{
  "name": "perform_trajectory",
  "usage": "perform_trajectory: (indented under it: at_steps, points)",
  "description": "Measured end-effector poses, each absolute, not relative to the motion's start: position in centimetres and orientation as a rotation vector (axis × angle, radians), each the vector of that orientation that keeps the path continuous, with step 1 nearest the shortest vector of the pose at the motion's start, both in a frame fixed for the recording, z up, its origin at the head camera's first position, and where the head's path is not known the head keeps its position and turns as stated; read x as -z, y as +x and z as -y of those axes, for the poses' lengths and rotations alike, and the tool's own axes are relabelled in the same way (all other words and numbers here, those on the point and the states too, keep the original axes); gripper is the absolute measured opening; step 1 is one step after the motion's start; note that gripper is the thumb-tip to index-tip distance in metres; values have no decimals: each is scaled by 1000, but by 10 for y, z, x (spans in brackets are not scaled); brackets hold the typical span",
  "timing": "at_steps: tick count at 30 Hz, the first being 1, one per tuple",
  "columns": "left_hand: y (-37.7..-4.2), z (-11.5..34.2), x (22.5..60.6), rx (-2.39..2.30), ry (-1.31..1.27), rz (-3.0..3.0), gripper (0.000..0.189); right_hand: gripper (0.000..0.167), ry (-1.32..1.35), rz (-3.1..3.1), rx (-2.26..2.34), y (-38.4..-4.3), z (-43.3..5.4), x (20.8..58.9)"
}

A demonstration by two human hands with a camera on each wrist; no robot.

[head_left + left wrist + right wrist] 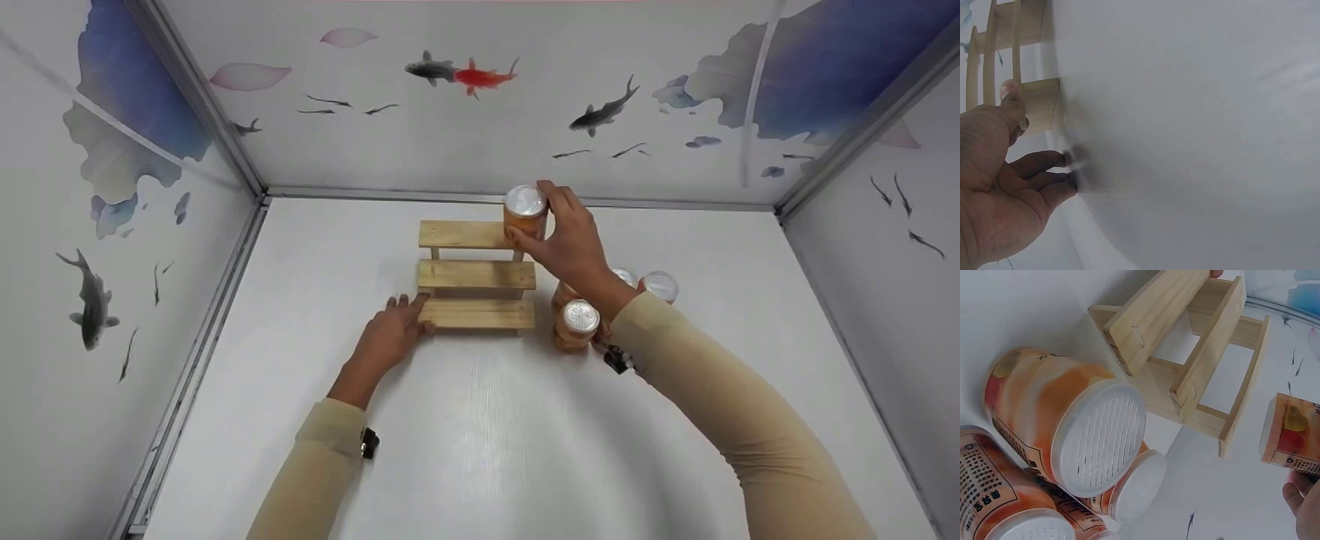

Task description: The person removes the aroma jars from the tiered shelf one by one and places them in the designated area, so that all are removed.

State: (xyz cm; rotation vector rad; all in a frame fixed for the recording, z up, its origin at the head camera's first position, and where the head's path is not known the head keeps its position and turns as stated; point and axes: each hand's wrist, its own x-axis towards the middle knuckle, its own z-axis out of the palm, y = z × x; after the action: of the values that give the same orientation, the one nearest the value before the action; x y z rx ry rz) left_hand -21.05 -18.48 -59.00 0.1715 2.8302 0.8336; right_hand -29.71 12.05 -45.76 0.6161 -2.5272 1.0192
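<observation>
A three-step wooden stand (477,274) is on the white table. My left hand (389,334) is at the left end of its lowest step, thumb and forefinger gripping the corner; in the left wrist view its other fingers (1053,191) rest on the tabletop. My right hand (574,236) holds an orange-labelled jar (525,210) with a clear lid, upright, at the right end of the top step. In the right wrist view this jar (1292,433) shows fruit pictures on its label and stands apart from the step's edge.
Several matching jars, one in front (576,325) and another behind (660,285), stand right of the stand, partly hidden under my right forearm. White panels printed with fish and lotus leaves, like the back wall (480,150), enclose the table on three sides.
</observation>
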Motion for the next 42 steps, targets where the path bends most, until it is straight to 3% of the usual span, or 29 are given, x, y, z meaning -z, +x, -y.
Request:
perform_trajectory:
  at_steps: [42]
  points:
    - [-211, 185, 590, -790, 178, -2824, 65, 74, 544, 2504, -1029, -269, -193, 459]
